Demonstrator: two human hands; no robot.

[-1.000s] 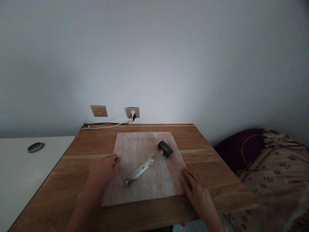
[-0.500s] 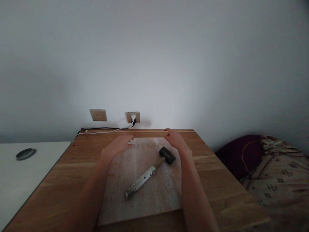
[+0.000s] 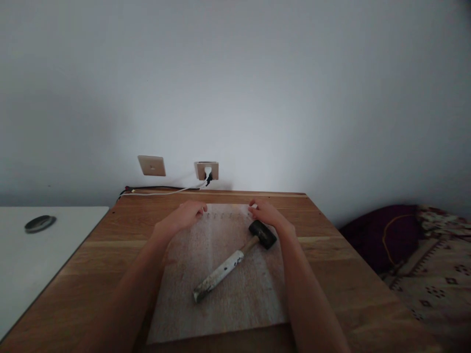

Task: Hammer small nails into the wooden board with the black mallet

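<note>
A pale, worn wooden board (image 3: pixel 221 314) lies flat on the wooden table. Near its far edge a row of several small nails (image 3: pixel 222 215) stands up. My left hand (image 3: pixel 189 213) rests at the board's far left corner with its fingers curled in beside the row's left end. At the far right corner my right hand (image 3: pixel 265 212) has its thumb and fingers bent towards each other; what lies between the fingertips of either hand is too small to tell. Between my forearms a mallet (image 3: pixel 224 268) with a black head and a white-painted handle lies diagonally on the board.
The wooden table (image 3: pixel 121 255) stands against the wall. Cables (image 3: pixel 162 191) run along its back edge to a socket (image 3: pixel 208 170). To the left, a white surface (image 3: pixel 47 274) carries a dark round object (image 3: pixel 40 223). Patterned and purple fabric (image 3: pixel 390 240) lies at the right.
My right hand has come down from above the board's far edge, and its fingertips sit closer to the nails. The left fingers have curled in more. The camera view has shifted slightly.
</note>
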